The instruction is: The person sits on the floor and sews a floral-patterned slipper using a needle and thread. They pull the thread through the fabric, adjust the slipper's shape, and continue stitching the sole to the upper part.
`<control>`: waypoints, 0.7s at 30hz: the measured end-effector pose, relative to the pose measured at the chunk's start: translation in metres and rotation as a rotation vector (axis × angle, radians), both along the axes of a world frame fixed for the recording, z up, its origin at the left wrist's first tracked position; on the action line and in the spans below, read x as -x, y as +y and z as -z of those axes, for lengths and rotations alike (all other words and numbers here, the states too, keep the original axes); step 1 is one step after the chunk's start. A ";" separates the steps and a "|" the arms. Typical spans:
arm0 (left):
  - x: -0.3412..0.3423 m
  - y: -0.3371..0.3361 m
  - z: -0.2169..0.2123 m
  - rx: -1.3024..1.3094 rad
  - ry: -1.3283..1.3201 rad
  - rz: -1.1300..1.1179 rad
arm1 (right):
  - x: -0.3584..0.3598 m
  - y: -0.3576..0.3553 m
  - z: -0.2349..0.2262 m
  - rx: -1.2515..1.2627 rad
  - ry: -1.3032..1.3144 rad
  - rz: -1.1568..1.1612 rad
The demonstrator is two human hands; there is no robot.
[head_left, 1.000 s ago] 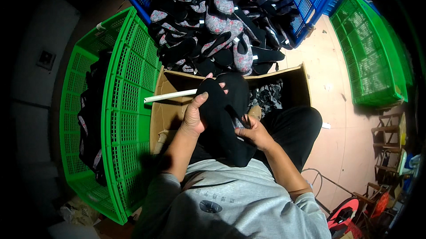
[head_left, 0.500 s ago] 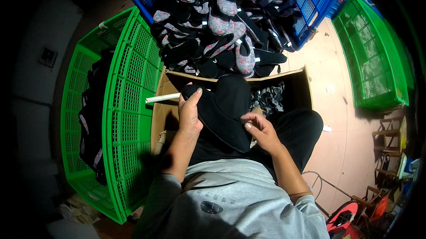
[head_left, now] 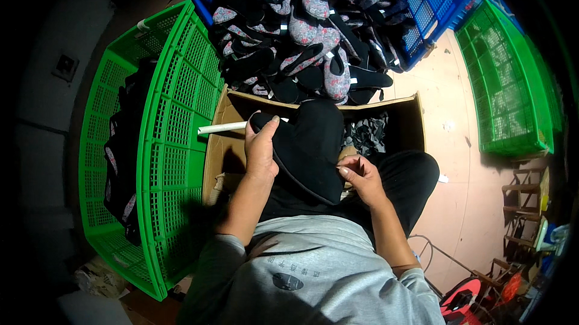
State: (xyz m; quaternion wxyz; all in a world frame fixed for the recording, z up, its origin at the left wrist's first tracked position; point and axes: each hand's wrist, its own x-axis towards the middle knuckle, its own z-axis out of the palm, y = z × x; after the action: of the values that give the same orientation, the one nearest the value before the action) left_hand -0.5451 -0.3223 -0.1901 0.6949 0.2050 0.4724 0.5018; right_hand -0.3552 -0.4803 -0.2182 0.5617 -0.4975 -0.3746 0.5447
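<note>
A black slipper [head_left: 306, 172] lies slantwise over my lap, its edge curving down toward my right. My left hand [head_left: 260, 151] is closed round its upper left end, thumb on top. At the opposite side, my right hand [head_left: 363, 180] has thumb and fingertips pinched together close to the slipper's edge. Whatever those fingertips hold is too small to make out. A white tube [head_left: 222, 128] pokes out behind my left hand; its other end is hidden.
Before my knees stands an open cardboard box [head_left: 420, 121] with dark scraps [head_left: 367, 134] inside. Beyond it, a blue crate [head_left: 445, 0] overflows with floral-and-black slippers [head_left: 338, 78]. Green crates stand left [head_left: 179, 96] and right [head_left: 512, 84]. Wooden racks [head_left: 523, 198] are at far right.
My right hand has shifted slightly right and its fingers have drawn closer together. The left hand keeps its hold on the slipper, which has tilted a little. The whole view has shifted slightly.
</note>
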 end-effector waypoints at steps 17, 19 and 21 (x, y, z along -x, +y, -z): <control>-0.001 -0.002 0.007 -0.009 -0.028 -0.054 | 0.016 0.012 -0.033 -0.137 -0.379 -0.082; -0.001 -0.002 0.005 -0.005 -0.070 -0.041 | 0.008 0.009 -0.011 -0.166 -0.297 0.109; 0.004 -0.005 -0.002 -0.015 -0.140 -0.015 | 0.001 0.009 0.001 -0.130 -0.160 0.328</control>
State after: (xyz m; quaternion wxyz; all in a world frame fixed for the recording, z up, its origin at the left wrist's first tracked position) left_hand -0.5486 -0.3276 -0.1886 0.7208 0.1711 0.4204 0.5239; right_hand -0.3566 -0.4713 -0.2193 0.6423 -0.5562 -0.3665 0.3792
